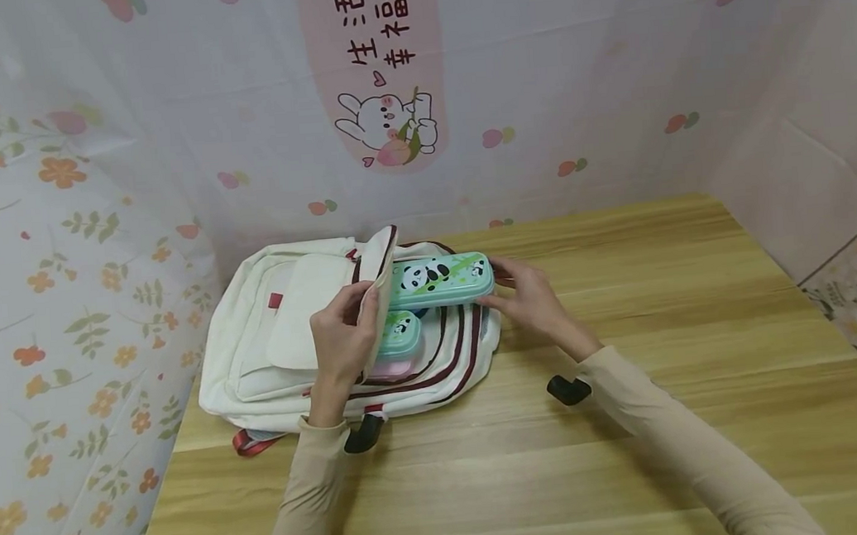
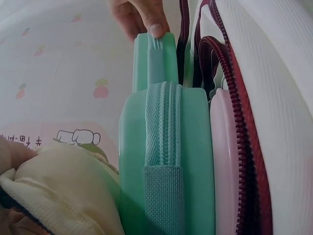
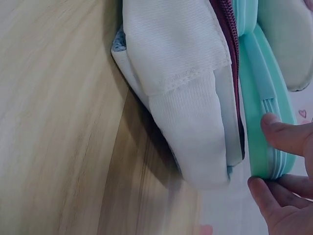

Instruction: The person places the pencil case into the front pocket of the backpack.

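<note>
A white backpack (image 1: 291, 327) with dark red zips lies on the table, its front compartment unzipped. My left hand (image 1: 343, 331) pinches the edge of the front flap (image 2: 68, 186) and holds it away from the opening. With thumb and fingers, my right hand (image 1: 531, 298) grips the end of a mint-green pencil case (image 1: 444, 279) with a panda print. That case lies partly inside the opening, its right end sticking out. A second mint-green panda case (image 1: 401, 336) sits in the compartment beside it. Beside the cases is a pink item (image 2: 225, 156), mostly hidden.
The wooden table (image 1: 635, 452) extends to the right and front of the backpack. A printed cloth (image 1: 572, 83) hangs behind it, and a flowered cloth (image 1: 67, 326) hangs on the left. A red-edged strap (image 1: 254, 443) pokes out at the backpack's lower left.
</note>
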The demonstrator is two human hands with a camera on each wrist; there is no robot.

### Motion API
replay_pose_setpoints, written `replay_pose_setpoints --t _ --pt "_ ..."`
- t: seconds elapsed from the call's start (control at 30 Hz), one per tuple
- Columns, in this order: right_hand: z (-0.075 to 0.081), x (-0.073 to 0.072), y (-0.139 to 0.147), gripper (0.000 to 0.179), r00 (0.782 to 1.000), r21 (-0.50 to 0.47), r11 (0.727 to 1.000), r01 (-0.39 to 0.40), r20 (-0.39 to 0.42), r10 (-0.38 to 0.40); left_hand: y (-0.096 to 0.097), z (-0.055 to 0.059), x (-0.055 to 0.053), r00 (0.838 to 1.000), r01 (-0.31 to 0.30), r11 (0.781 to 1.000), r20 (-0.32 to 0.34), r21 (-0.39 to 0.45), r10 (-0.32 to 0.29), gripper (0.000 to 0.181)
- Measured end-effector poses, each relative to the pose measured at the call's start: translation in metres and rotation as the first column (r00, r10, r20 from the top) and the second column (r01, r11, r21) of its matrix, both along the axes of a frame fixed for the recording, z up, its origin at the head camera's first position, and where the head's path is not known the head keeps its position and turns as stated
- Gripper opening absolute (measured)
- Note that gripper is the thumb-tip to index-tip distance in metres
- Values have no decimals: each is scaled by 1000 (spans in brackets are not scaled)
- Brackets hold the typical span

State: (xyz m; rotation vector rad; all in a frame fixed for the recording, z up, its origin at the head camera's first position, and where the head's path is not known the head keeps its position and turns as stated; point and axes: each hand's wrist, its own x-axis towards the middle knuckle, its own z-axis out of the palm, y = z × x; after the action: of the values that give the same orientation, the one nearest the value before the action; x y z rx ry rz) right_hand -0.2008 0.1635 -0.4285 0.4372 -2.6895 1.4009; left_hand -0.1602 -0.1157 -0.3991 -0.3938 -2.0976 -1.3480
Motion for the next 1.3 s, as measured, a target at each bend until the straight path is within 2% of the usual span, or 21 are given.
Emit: replay_pose_setpoints --t 0.23,0.67,0.87,1.1,1.3 --pt "3 -2 -8 68 1000 28 1000 0 9 0 -2 0 0 1000 18 1000 2 -7 -17 12" --pt "6 -7 -23 66 999 -35 998 -47 8 48 -6 2 -1 999 28 999 15 -19 -28 13" --pt "8 -11 -33 64 999 9 999 -41 -18 41 -7 2 -1 1000 29 999 4 -22 -29 12" --pt "8 -10 -50 69 997 43 997 -70 12 70 -3 -1 -1 999 44 999 4 -15 -44 12" --pt "8 -11 -59 64 995 63 994 -93 -38 96 0 -2 -1 999 51 999 3 -16 -51 12"
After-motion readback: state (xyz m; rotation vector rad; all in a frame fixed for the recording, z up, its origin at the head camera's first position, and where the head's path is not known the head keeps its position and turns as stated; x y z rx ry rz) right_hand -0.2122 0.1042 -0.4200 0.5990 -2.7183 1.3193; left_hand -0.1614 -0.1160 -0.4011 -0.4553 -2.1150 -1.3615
